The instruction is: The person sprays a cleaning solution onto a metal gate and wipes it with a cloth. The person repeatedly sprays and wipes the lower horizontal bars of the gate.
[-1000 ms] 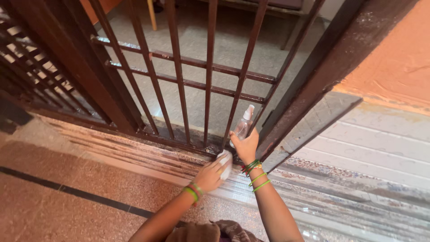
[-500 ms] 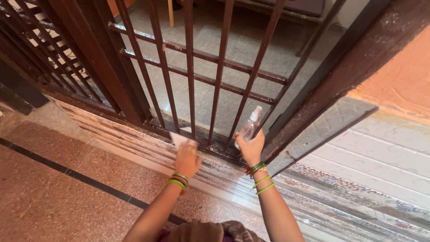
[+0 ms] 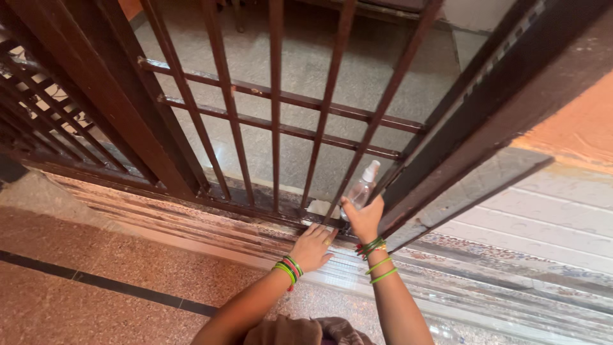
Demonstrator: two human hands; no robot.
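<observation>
Speckled stone floor [image 3: 96, 294]: dark inlay strip [image 3: 102, 284], brown metal gate [image 3: 274, 128] standing on sill.

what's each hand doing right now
Left hand: fingers pressing a white cloth on the gate's bottom rail.
Right hand: closed around a clear spray bottle.

gate [image 3: 276, 128]: dark brown | bangles [image 3: 288, 268]: green, red | floor [image 3: 83, 300]: speckled reddish

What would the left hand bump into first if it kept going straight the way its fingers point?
Most likely the white cloth just ahead of the left hand, lying against the bottom rail of the brown metal gate. Depth is hard to judge, so the rail may come first.
</observation>
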